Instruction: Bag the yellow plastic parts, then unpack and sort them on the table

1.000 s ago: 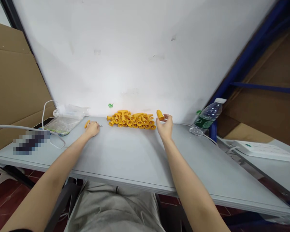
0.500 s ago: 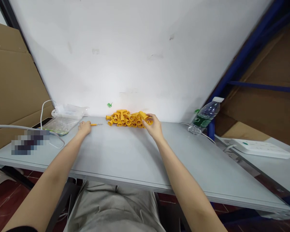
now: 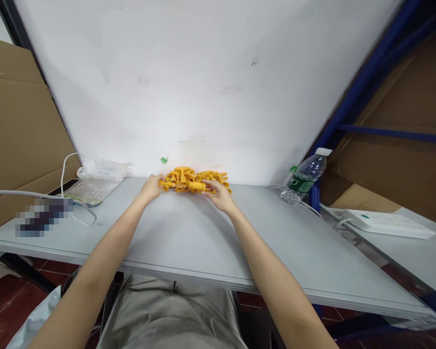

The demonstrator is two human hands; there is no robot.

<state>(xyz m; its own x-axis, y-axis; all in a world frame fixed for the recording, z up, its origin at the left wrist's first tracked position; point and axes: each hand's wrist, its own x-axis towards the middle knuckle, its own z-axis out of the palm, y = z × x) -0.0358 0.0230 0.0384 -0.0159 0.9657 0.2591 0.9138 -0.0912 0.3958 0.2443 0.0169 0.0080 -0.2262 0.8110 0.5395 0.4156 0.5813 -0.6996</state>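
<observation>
My left hand (image 3: 153, 187) is closed on a corkscrew (image 3: 170, 184) with a yellow shank and a thin metal spiral that points right. Between the fingers of my right hand (image 3: 218, 195) is a yellow corkscrew sleeve (image 3: 196, 186), lying sideways with one end toward the spiral. A small gap seems to separate the two, though the spiral's tip is hard to make out against the yellow behind it. Just behind both hands lies a pile of yellow corkscrew parts (image 3: 182, 171), with T-shaped tops and flared open ends, at the foot of the white wall.
A clear plastic bag (image 3: 94, 189) and a white cable (image 3: 63, 165) lie at the left, near a blurred dark object (image 3: 43, 217). A water bottle (image 3: 307, 174) leans at the right. Beyond it are a blue frame (image 3: 349, 109) and a white power strip (image 3: 388, 224).
My left hand has moved right with the corkscrew, up to the pile. My right hand has come left and slightly nearer with the yellow sleeve, now turned sideways.
</observation>
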